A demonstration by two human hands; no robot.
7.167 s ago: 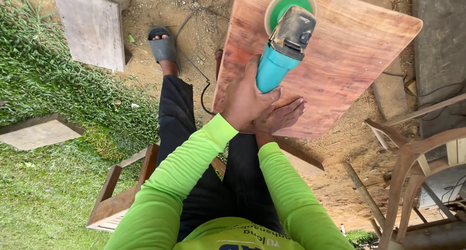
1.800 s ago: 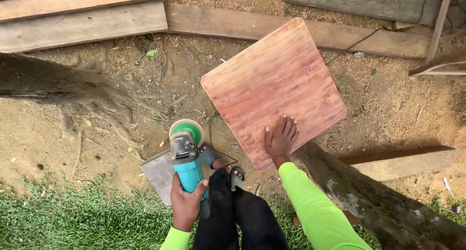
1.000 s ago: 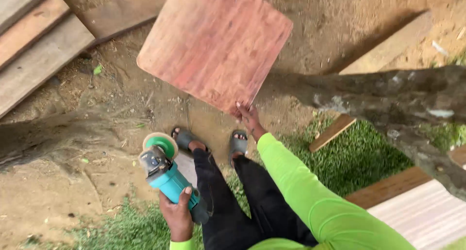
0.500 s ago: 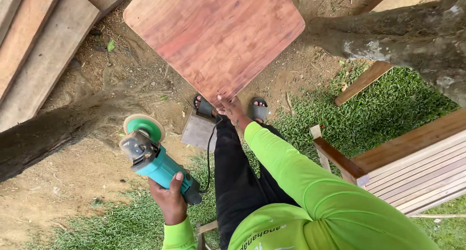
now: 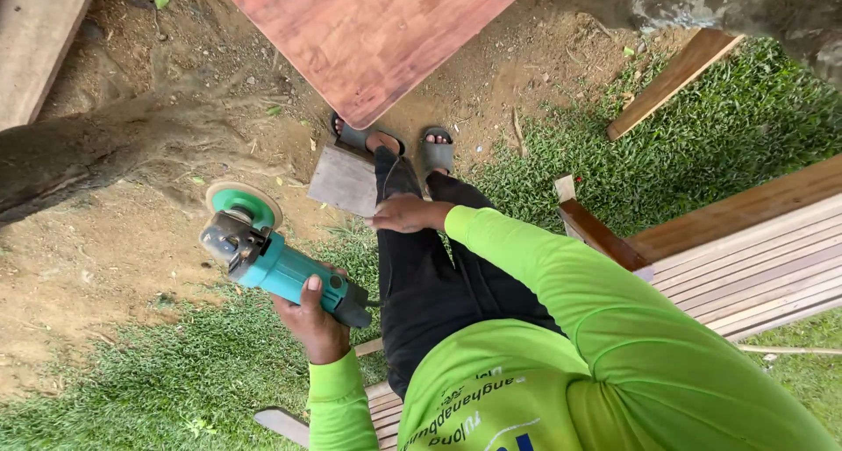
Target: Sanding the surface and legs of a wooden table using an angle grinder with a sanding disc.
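The person's left hand [image 5: 314,321] is wrapped around the teal angle grinder [image 5: 272,260], holding it out over the dirt and grass with its green disc pointing away. The right hand [image 5: 405,214] rests loosely curled and empty on the dark trouser leg [image 5: 421,276]. The reddish wooden board [image 5: 373,30] stands just beyond the sandalled feet [image 5: 412,146].

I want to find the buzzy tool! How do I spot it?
Start at the big reddish-brown wooden board at the top, then look down-left over the bare dirt. The teal handheld grinder is gripped in the left hand; only it has a round green disc at its tip.
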